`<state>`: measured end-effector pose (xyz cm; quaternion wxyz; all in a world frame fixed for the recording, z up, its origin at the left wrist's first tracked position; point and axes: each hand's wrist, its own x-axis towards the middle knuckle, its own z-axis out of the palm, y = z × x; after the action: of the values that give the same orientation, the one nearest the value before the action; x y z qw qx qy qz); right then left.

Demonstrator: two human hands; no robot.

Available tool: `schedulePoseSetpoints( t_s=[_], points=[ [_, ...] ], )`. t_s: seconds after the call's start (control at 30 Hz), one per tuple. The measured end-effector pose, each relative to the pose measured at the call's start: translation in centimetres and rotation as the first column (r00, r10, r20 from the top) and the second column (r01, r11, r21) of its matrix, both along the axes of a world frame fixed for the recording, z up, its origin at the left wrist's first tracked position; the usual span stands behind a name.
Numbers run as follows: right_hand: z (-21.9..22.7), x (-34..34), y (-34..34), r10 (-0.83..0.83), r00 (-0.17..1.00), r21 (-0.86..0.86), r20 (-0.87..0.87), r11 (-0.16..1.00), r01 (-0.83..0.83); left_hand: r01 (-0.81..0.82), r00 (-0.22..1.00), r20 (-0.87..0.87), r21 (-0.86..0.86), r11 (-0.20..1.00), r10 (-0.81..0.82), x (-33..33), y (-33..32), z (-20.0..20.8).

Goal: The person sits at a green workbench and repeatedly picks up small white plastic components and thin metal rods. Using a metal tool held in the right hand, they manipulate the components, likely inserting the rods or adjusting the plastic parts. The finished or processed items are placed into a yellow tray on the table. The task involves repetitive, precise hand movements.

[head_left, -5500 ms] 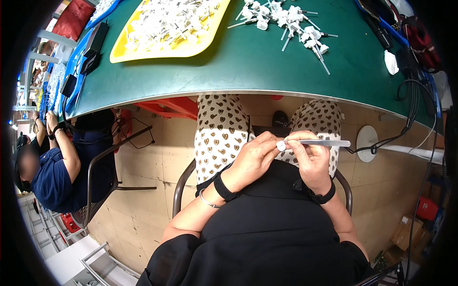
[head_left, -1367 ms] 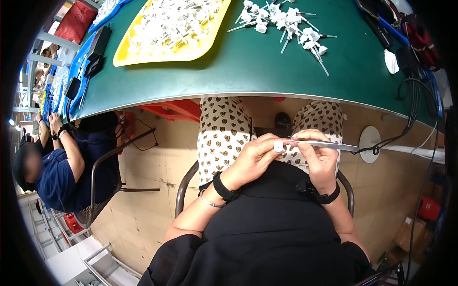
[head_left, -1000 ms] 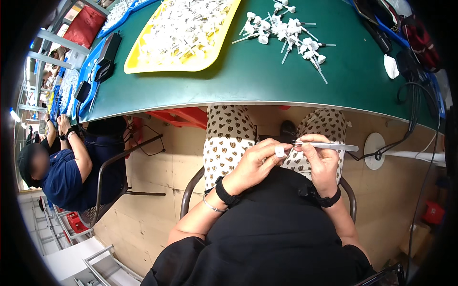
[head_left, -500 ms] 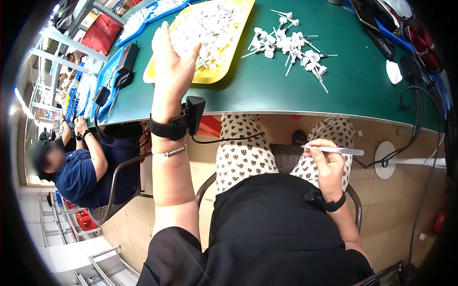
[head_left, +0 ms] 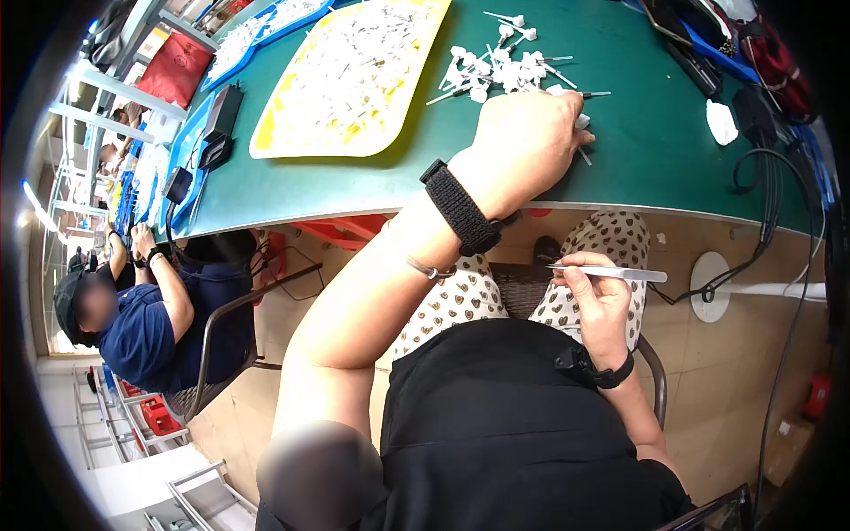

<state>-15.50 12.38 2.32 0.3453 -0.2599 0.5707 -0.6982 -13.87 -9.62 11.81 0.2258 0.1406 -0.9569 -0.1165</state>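
My left hand reaches over the table onto a loose pile of small white-headed pieces with thin stems. Its fingers curl down into the near right part of the pile. The hand itself covers what they grip, though white bits and a stem show beside the fingertips. Above my lap, my right hand pinches a pair of metal tweezers, whose narrow end points left. To the left of the pile, a yellow tray is heaped with many similar small white pieces.
The green table has a black device and blue trays at its left. At the right lie a crumpled white piece, cables and dark pouches. A co-worker in a dark blue shirt sits at left.
My left hand has moved right from above the yellow tray, turned over and come down on the loose pile. My right hand still holds the tweezers over my lap.
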Motion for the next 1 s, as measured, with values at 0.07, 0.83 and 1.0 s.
schedulePoseSetpoints(
  t_s=[0.07, 0.83, 1.0],
  points=[
    [0.1, 0.0, -0.1, -0.013, 1.000, 0.001, 0.008, 1.000, 0.013, -0.019, 0.999, 0.042, 0.009, 1.000, 0.019, -0.1, 0.2, 0.1],
    [0.4, 0.4, -0.1, 0.051, 0.998, -0.138, -0.030, 0.989, -0.055, 0.077, 0.988, -0.087, 0.994, 0.082, 0.131, 14.1, 9.3, -9.3],
    [0.5, 1.3, -0.5, 0.090, 0.979, -0.064, -0.180, 0.993, -0.103, 0.104, 0.972, -0.141, 0.975, 0.196, 0.186, 14.2, 9.5, -11.0]
  ],
)
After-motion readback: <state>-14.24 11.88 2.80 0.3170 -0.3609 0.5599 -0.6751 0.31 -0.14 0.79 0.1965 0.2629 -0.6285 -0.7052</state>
